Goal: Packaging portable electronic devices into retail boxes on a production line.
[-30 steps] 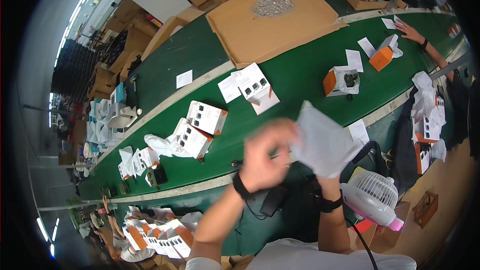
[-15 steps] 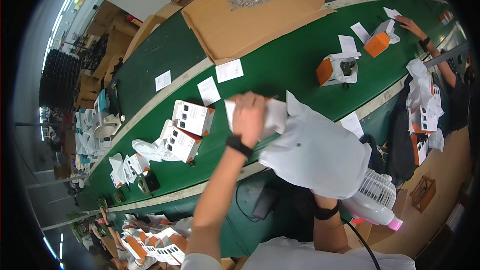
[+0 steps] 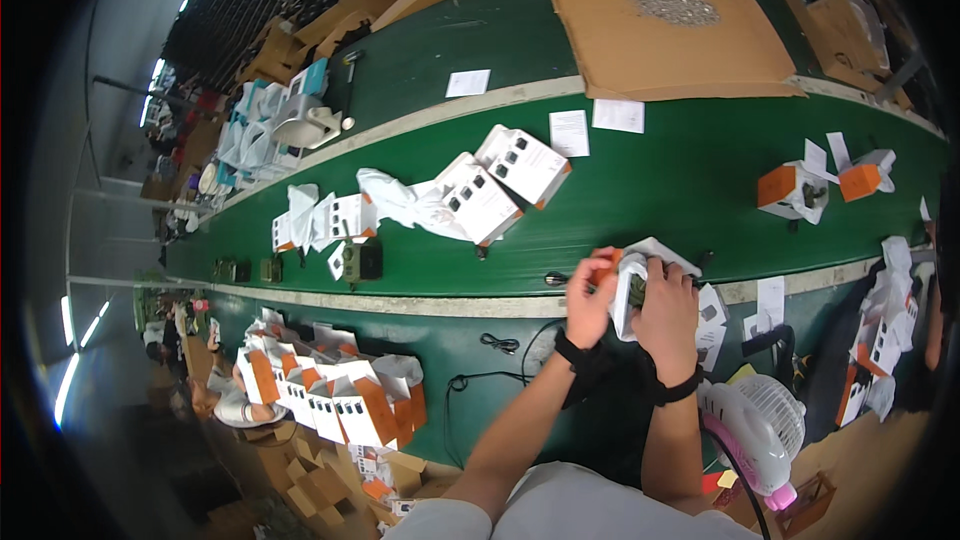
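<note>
One left hand: gripping near-side open carton
Right hand: partly covering green gadget inside, can't tell grip

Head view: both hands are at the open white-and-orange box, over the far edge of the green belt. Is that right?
Not the far edge: the head view shows the left hand and right hand at the open white-and-orange box over the near edge of the green belt. The rest stands.
</note>
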`<control>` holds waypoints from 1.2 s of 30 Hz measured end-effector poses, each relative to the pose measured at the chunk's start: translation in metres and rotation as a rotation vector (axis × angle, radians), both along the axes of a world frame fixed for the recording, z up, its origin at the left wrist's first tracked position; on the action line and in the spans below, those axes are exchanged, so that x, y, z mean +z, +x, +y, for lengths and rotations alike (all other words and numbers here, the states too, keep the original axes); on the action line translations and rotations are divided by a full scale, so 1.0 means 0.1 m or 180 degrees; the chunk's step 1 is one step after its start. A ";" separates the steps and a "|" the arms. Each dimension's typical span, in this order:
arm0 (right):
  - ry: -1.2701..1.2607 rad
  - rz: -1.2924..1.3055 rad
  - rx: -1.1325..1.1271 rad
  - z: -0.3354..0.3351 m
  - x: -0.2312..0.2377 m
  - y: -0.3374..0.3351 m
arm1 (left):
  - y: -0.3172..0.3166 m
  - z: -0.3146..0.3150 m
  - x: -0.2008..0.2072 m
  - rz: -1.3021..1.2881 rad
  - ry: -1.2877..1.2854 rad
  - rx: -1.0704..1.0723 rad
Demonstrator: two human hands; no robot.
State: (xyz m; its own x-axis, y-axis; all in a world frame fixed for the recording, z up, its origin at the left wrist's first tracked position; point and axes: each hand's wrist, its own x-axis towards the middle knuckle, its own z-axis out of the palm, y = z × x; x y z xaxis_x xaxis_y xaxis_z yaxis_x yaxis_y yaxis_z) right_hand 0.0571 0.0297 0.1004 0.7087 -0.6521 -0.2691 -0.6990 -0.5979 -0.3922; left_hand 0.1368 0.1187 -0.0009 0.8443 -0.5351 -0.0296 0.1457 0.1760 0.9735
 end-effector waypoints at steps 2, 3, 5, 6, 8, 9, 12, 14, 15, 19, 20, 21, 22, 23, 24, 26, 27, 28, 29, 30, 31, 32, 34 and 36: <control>-0.0454 -0.0311 -0.0151 0.05 -0.07 0.05 | -0.07 -0.05 -0.04 -0.0222 0.0386 0.0057; -0.0389 -0.0805 -0.0255 0.06 -0.11 0.03 | -0.03 -0.05 -0.05 0.0158 0.0643 -0.0045; -0.0452 -0.1236 -0.0408 0.12 -0.08 -0.04 | 0.04 -0.03 -0.15 -0.0292 0.1186 -0.0088; -0.0523 -0.1667 -0.0567 0.15 0.00 -0.11 | 0.05 -0.03 -0.24 -0.0743 0.1720 -0.0143; -0.0066 -0.2094 -0.0698 0.24 0.12 -0.18 | -0.01 -0.16 -0.55 0.0049 0.0803 0.0101; 0.0061 -0.2270 -0.0966 0.26 0.15 -0.24 | -0.07 -0.36 -0.48 -0.0023 0.1052 0.0141; 0.0306 -0.3173 -0.1508 0.38 0.34 -0.13 | -0.08 -0.96 -0.28 -0.0228 0.1368 0.0274; 0.0634 -0.3723 -0.1378 0.54 0.57 0.09 | -0.03 -1.18 -0.38 -0.0639 0.1329 0.0157; 0.0444 -0.3734 -0.1354 0.44 0.57 0.06 | -0.08 -1.24 -0.17 -0.1032 0.1132 -0.0091; 0.0195 -0.4020 -0.1575 0.19 0.48 -0.05 | 0.85 -0.38 0.66 -0.1409 0.0934 0.0468; 0.0125 -0.3993 -0.1581 0.21 0.46 -0.02 | 1.21 -0.09 0.78 -0.0680 0.2651 0.0167; 0.0174 -0.3755 -0.1651 0.29 0.43 0.05 | 1.65 0.30 0.58 -0.0019 0.1252 0.1519; 0.0214 -0.3493 -0.1713 0.37 0.37 0.10 | 2.04 0.66 0.33 -0.1585 0.1865 0.2340; 0.0492 -0.3684 -0.1765 0.46 0.28 0.19 | 2.33 0.93 0.16 -0.1999 0.2617 0.2171; 0.0815 -0.3670 -0.1637 0.57 0.25 0.31 | 2.59 1.20 -0.07 -0.2472 0.2927 0.1734; 0.0982 -0.3394 -0.1198 0.70 0.23 0.44 | 2.73 1.40 -0.34 -0.2728 0.3261 0.0917; 0.0952 -0.3384 -0.1193 0.75 0.23 0.49 | 2.73 1.46 -0.37 -0.2446 0.3667 0.0530; 0.1151 -0.3342 -0.1124 0.80 0.24 0.54 | 2.72 1.56 -0.37 -0.2152 0.4076 0.0153; 0.1318 -0.3304 -0.1071 0.82 0.23 0.60 | 2.66 1.60 -0.25 -0.2281 0.3532 0.0858; 0.1221 -0.3271 -0.1133 0.79 0.18 0.62 | 2.48 1.54 -0.09 -0.2345 0.2921 0.1455; 0.1338 -0.3253 -0.1228 0.76 0.14 0.64 | 2.28 1.53 0.12 -0.1639 0.2243 0.1371; 0.1504 -0.3253 -0.1306 0.75 0.13 0.67 | 2.05 1.59 0.41 -0.0950 0.1609 0.1301; 0.2118 -0.3172 -0.1120 0.87 0.26 0.81 | 1.50 1.70 0.82 -0.0075 0.0528 0.1354; 0.3390 -0.3117 -0.0633 1.08 0.40 0.89 | 1.03 1.88 1.16 0.0431 0.0070 0.1129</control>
